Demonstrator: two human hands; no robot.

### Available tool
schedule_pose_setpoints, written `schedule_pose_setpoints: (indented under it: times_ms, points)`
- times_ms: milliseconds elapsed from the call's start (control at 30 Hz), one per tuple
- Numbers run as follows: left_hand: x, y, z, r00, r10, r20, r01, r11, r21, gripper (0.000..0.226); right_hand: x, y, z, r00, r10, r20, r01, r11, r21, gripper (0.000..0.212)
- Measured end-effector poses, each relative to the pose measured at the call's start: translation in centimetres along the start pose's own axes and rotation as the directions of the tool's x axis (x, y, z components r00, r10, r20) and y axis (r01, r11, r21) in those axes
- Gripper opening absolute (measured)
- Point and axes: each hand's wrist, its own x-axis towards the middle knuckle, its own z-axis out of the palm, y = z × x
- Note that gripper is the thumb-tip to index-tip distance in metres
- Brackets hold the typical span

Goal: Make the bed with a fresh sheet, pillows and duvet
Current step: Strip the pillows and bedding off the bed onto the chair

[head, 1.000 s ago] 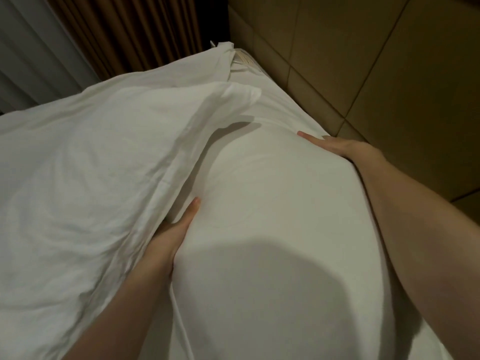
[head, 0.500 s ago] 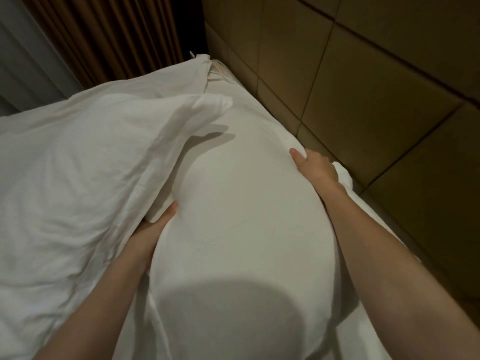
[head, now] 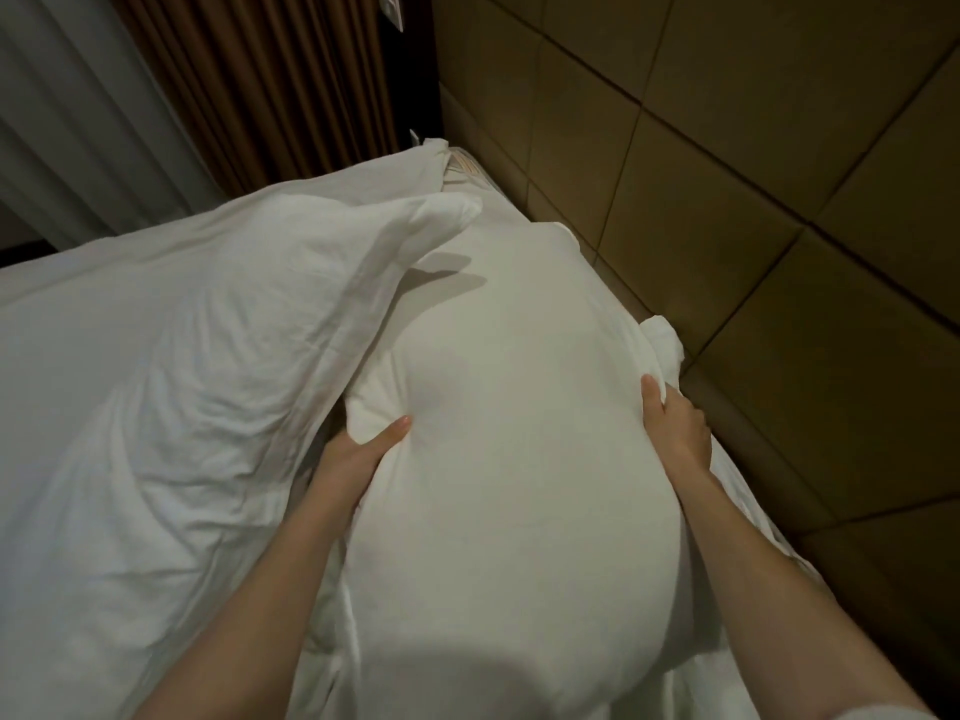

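— Curtains (head: 270, 85) hang brown at my left, a padded headboard (head: 727, 200) runs along the right. What's on the bed?

— A crumpled pillow (head: 171, 381) lies left; the plump pillow (head: 509, 459) sits between my hands, against the headboard. My left hand (head: 358, 459) grips its left edge; my right hand (head: 675, 433) pinches its right corner.
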Motion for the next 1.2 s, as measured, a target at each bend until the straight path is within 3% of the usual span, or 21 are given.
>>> schedule_pose_setpoints:
  times_ms: [67,233,400,467,533,833,1033,1200]
  points:
    - [-2.2,-0.4,-0.3,1.0,0.027,0.003,-0.027,0.999,0.025,0.046,-2.7,1.2,-0.8,1.0,0.022,-0.015,-0.021,0.999,0.034,0.058]
    - [-8.5,-4.4,-1.4,0.998,0.049,0.034,-0.053,0.991,0.126,0.069,-12.5,7.7,-1.7,0.988,0.15,-0.026,-0.146,0.983,0.108,0.066]
    - [-15.9,-10.1,-2.9,0.972,0.066,0.225,-0.103,0.982,0.158,0.069,-24.3,17.1,-0.1,0.94,0.338,-0.041,-0.323,0.923,0.207,0.084]
    - [-19.1,-12.9,-3.2,0.971,0.083,0.222,-0.114,0.984,0.135,0.076,-28.1,19.3,-0.9,0.919,0.39,-0.053,-0.367,0.898,0.243,0.08]
    - [-21.7,-14.8,-3.1,0.98,0.105,0.171,-0.123,0.987,0.099,0.068,-30.6,20.1,-2.3,0.916,0.394,-0.068,-0.365,0.894,0.259,0.072]
    - [-32.5,-21.9,-8.2,0.997,0.058,0.042,-0.058,0.998,0.015,0.074,-40.4,21.9,-5.8,0.985,0.113,-0.134,-0.067,0.949,0.309,0.054]
    - [-42.1,-28.6,-14.1,0.993,0.06,-0.103,-0.081,0.974,-0.209,0.025,-46.8,19.7,-5.4,0.984,-0.147,-0.101,0.174,0.913,0.369,0.047]
    - [-48.6,-33.6,-18.9,0.952,-0.016,-0.306,-0.123,0.895,-0.429,0.025,-51.4,14.6,-3.8,0.93,-0.365,-0.035,0.35,0.854,0.386,0.045]
